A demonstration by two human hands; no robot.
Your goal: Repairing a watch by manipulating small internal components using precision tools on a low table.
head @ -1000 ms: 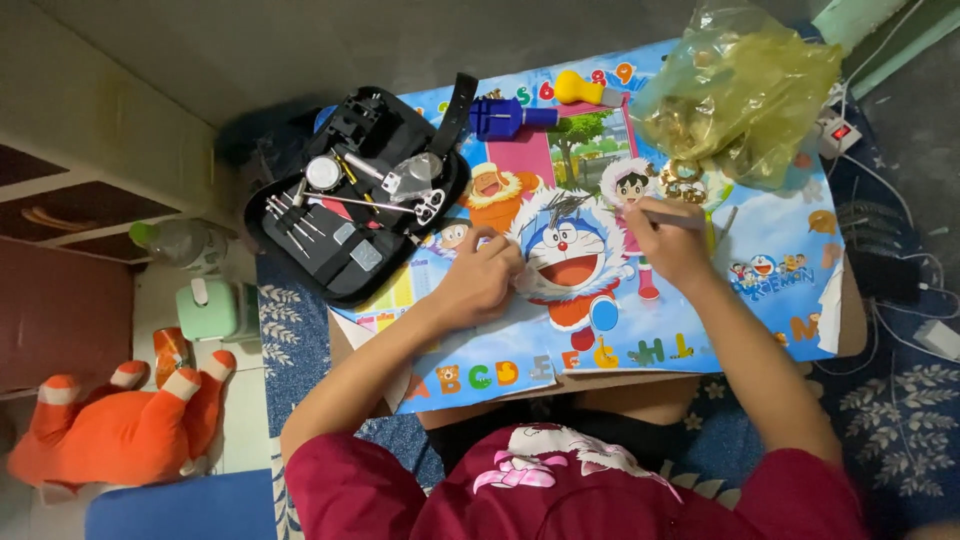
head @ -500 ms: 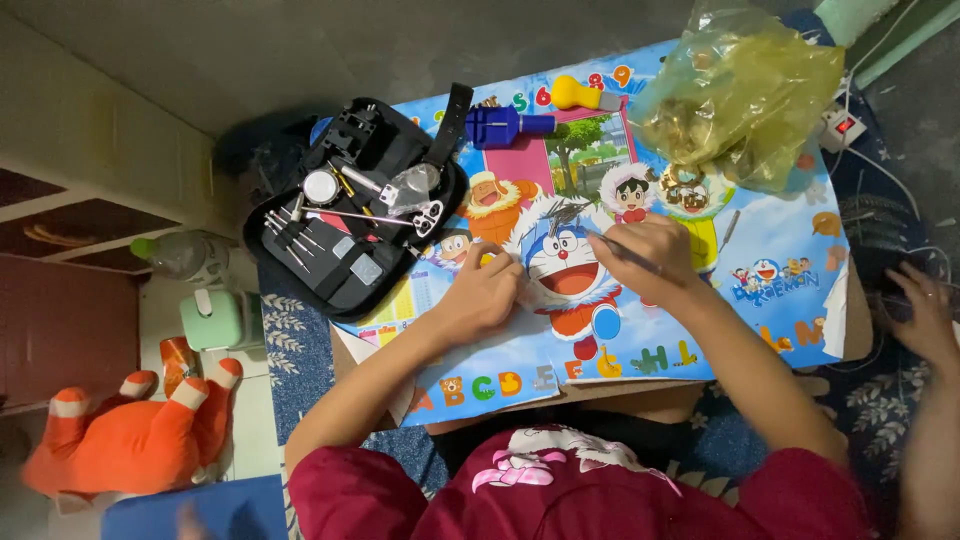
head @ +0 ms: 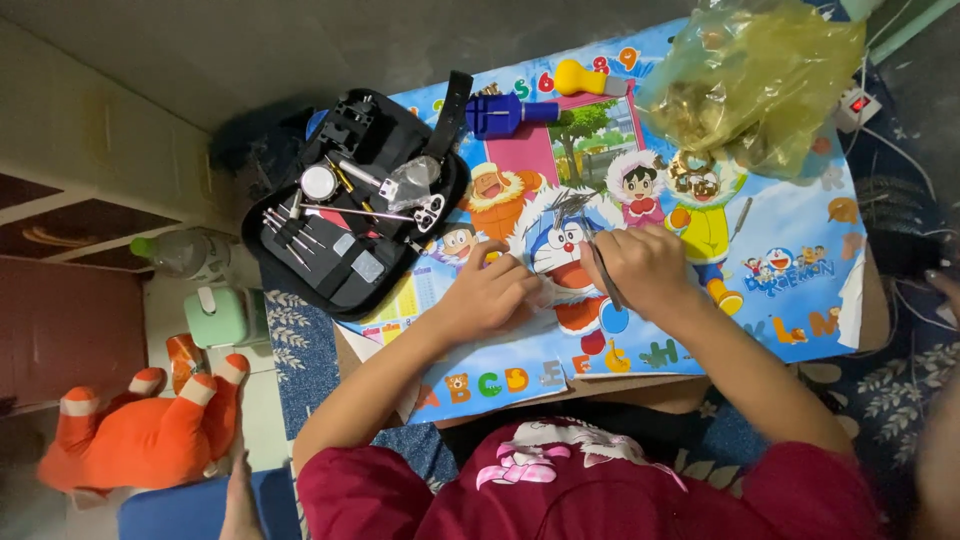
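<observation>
**Two hands working close together over the cartoon mat**

From the head view I am looking straight down at a low table [head: 870, 320] covered by a glossy printed mat [head: 790, 230], bright blue with cartoon figures and coloured letters along its near edge.

My left hand [head: 490, 295] is resting on the mat with its fingers curled down and pressing on something small beneath them; the thing itself is hidden, so I cannot tell what it is. My right hand [head: 645, 265] is lying just beside it, almost touching, with its fingers closed around a thin, straight metal tool [head: 604, 275] that is pointing down and toward me, close to the left hand's fingertips.

To the left, a black fabric tool case [head: 350, 215] is lying open, partly over the table's edge, its inner face lined with slim steel picks, a round silvery piece and small scissors-like pliers. Beyond it a blue plastic block tool [head: 500, 112] and a yellow-handled tool [head: 585, 78] are sitting at the mat's far edge. A crumpled, translucent yellow plastic bag [head: 760, 80] is bulging over the far right corner.

On the floor to the left, a plush orange toy [head: 145, 435] is sprawling near a pale green container [head: 215, 315].
</observation>
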